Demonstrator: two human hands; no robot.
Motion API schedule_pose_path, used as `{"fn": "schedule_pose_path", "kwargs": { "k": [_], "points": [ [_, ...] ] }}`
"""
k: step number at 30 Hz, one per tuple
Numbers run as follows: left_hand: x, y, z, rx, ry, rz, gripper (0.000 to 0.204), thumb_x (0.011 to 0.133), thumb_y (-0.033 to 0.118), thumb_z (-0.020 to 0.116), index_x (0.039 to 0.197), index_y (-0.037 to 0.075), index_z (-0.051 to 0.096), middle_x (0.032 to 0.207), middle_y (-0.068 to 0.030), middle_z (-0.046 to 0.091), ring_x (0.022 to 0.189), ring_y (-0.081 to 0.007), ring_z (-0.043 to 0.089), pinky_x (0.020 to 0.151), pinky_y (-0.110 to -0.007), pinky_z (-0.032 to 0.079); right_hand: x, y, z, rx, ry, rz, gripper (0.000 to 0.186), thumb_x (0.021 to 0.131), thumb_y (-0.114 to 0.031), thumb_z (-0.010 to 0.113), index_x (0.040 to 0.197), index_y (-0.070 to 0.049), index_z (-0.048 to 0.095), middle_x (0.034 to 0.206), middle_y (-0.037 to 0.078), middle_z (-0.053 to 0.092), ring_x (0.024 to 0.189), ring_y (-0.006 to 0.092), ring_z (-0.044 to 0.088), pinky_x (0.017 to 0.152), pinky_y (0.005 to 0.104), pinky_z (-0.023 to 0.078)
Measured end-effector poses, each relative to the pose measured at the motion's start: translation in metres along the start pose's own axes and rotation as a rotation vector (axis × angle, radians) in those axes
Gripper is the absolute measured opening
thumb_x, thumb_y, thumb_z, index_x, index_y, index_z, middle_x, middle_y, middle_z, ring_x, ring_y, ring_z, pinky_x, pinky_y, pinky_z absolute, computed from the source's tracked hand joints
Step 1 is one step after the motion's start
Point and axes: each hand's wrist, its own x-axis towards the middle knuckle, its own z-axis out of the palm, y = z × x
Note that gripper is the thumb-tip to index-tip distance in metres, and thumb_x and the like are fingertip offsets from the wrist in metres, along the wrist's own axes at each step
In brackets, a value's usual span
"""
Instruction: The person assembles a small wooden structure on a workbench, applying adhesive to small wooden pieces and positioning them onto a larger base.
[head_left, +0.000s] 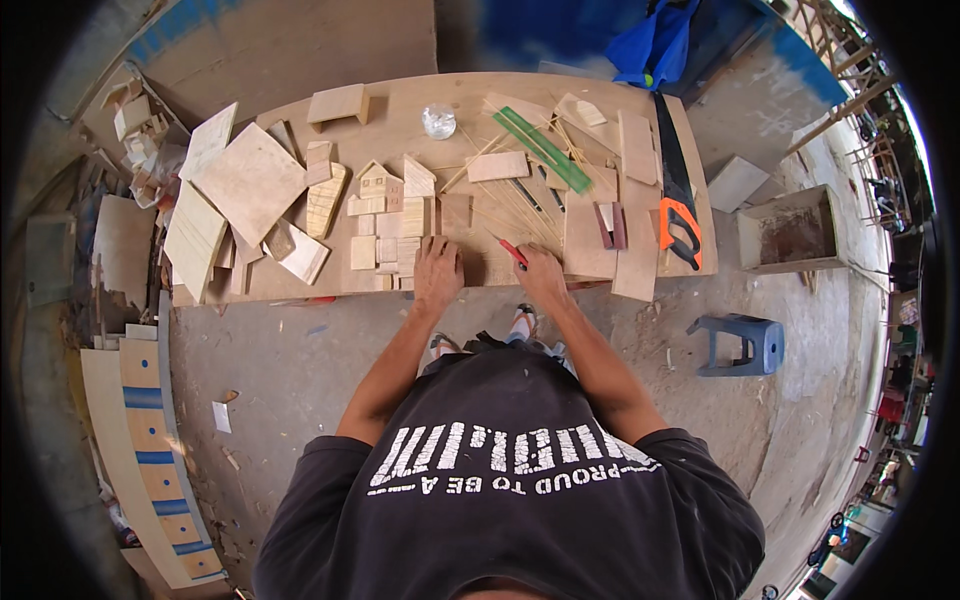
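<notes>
My left hand (438, 266) rests palm down at the table's near edge, fingers slightly bent and apart, beside a cluster of small pale wooden blocks (388, 232), some shaped like little houses (380, 185). My right hand (540, 272) grips a red-handled craft knife (513, 251), its tip pointing up-left over the table. Just beyond the hands lie a square wooden piece (456, 210) and scattered thin sticks (525, 222). A green strip (540, 150) lies farther back, near dark pen-like tools (523, 192).
The plywood worktable (290, 95) also holds loose boards (245, 185), a clear crumpled item (438, 121) and an orange-handled saw (680, 232). A blue plastic stool (750, 345) and a box (785, 230) stand right. Panels (140, 420) lean at left.
</notes>
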Motion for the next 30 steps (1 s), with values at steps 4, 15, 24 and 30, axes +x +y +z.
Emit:
{"fn": "schedule_pose_path", "kwargs": {
  "k": [4,15,24,30],
  "points": [
    [0.002,0.010,0.009,-0.082,-0.058,0.045,0.016,0.080,0.009,0.068,0.096,0.006,0.071,0.099,-0.0085,0.063,0.101,-0.0325,0.055,0.084,-0.044,0.044,0.011,-0.002,0.004,0.001,0.018,-0.062,0.017,0.084,-0.014,0.066,0.098,-0.005,0.063,0.095,0.017,0.065,0.091,0.0413,0.064,0.077,0.0505,0.052],
    [0.010,0.019,0.024,-0.100,-0.151,-0.007,0.015,0.081,0.017,0.071,0.095,0.016,0.077,0.095,-0.0029,0.067,0.102,-0.0276,0.055,0.083,-0.043,0.041,0.014,0.004,0.003,0.034,0.024,-0.090,0.015,0.084,-0.013,0.066,0.094,-0.003,0.061,0.092,0.018,0.064,0.089,0.0425,0.063,0.076,0.0509,0.051],
    [0.008,0.009,0.035,-0.094,-0.158,-0.044,0.012,0.081,0.018,0.069,0.087,0.015,0.079,0.098,-0.0030,0.069,0.101,-0.0265,0.055,0.084,-0.042,0.040,0.022,-0.016,0.004,0.066,-0.027,-0.034,0.017,0.085,-0.020,0.068,0.097,-0.008,0.066,0.092,0.017,0.068,0.088,0.0410,0.066,0.076,0.0493,0.054],
    [0.005,0.011,0.035,-0.130,-0.085,-0.058,0.016,0.077,0.019,0.074,0.091,0.016,0.080,0.097,-0.0064,0.068,0.101,-0.0303,0.056,0.083,-0.045,0.040,0.034,-0.022,0.030,0.106,-0.051,0.059,0.017,0.084,-0.023,0.068,0.095,-0.010,0.069,0.089,0.018,0.070,0.085,0.0411,0.067,0.075,0.0495,0.054]
  ]
}}
